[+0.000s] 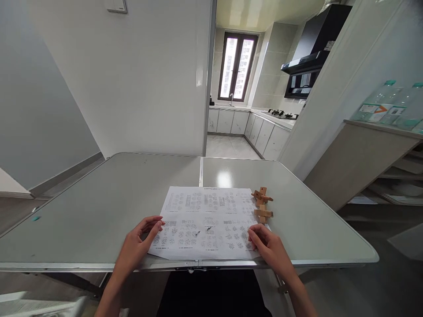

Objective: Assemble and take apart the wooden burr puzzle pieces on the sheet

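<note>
The right hand (pixel 266 243) hides the lower right corner of the printed sheet (pixel 198 215); the left hand (pixel 140 240) overlaps its left edge; both hands' fingers curl loosely, released; print too small to read; wooden puzzle pieces (pixel 263 213) sit at the sheet's right edge; the desk (pixel 82 211) stretches wide leftward.

So there's a white paper sheet (pixel 216 220) lying flat on the pale table (pixel 99 211), close to the near edge, covered in rows of tiny printed diagrams. By its right side sit two cross-shaped wooden pieces, the darker brown one (pixel 261 196) behind the lighter tan one (pixel 263 214). Can't really tell if they're touching tbh.
</note>
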Available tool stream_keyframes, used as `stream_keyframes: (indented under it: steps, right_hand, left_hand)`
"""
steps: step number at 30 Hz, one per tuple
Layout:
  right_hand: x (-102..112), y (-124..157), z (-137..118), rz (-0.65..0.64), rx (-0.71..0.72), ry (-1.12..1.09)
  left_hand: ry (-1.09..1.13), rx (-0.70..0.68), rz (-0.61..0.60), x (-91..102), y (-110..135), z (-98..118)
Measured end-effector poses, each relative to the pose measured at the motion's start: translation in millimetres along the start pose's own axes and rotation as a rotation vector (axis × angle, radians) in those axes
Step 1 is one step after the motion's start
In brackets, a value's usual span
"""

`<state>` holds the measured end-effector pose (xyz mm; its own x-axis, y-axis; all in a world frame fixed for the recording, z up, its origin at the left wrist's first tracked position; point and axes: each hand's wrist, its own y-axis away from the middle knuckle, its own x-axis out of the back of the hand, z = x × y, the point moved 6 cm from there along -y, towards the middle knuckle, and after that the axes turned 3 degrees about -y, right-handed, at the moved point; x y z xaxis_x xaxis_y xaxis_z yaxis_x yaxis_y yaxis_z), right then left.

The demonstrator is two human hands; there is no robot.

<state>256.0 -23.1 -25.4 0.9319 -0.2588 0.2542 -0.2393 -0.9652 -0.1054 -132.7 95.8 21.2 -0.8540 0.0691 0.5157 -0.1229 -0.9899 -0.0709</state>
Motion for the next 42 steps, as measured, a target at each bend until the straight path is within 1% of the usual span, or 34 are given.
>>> stream_keyframes:
  steps: [12,17,23,24,25,27,29,31,32,34,36,39,42]
  right_hand:
    - [0.7,0.0,-1.3,0.020,0.011,0.011]
    - [0.6,0.8,-2.1,0.016,0.004,0.009]
    - [1.2,-2.2,-2.0,0.008,-0.013,-0.093]
    - [4.0,-3.5,-1.7,0.041,-0.011,-0.112]
    - [9.2,-5.1,-1.1,0.102,-0.008,-0.122]
    - [26.3,-8.8,0.7,0.286,0.002,-0.105]
    - [48.2,-14.3,2.1,0.476,0.007,-0.004]
    - [69.6,-24.5,0.4,0.598,0.013,0.211]
    - [79.4,-31.7,0.3,0.630,0.014,0.264]
    - [95.8,-49.3,1.2,0.648,0.012,0.337]
    - [107.1,-68.8,3.6,0.622,-0.001,0.400]
    - [114.1,-95.1,8.5,0.540,-0.011,0.461]
    - [113.7,-112.6,13.2,0.450,-0.020,0.489]
  left_hand:
    - [-0.018,-0.005,0.004,-0.2,-2.0,-1.8]
    - [-0.038,-0.019,0.005,-0.1,-1.7,0.6]
    - [-0.034,-0.013,0.012,0.2,-0.5,2.1]
    - [-0.031,-0.012,0.010,0.1,-0.5,1.7]
    - [-0.025,-0.013,0.009,0.0,-0.7,1.3]
    - [-0.014,-0.021,0.006,-0.4,-1.1,0.2]
    - [-0.011,-0.025,0.010,-0.3,-1.6,-1.3]
    - [-0.019,-0.029,0.011,-0.3,-1.8,-2.4]
    - [-0.023,-0.032,0.009,-0.3,-1.7,-2.6]
    - [-0.028,-0.040,0.008,-0.1,-1.4,-2.2]
    - [-0.035,-0.049,0.013,0.6,-0.8,-0.8]
    - [-0.041,-0.063,0.025,1.2,0.3,1.4]
    - [-0.034,-0.062,0.036,0.6,1.2,1.2]
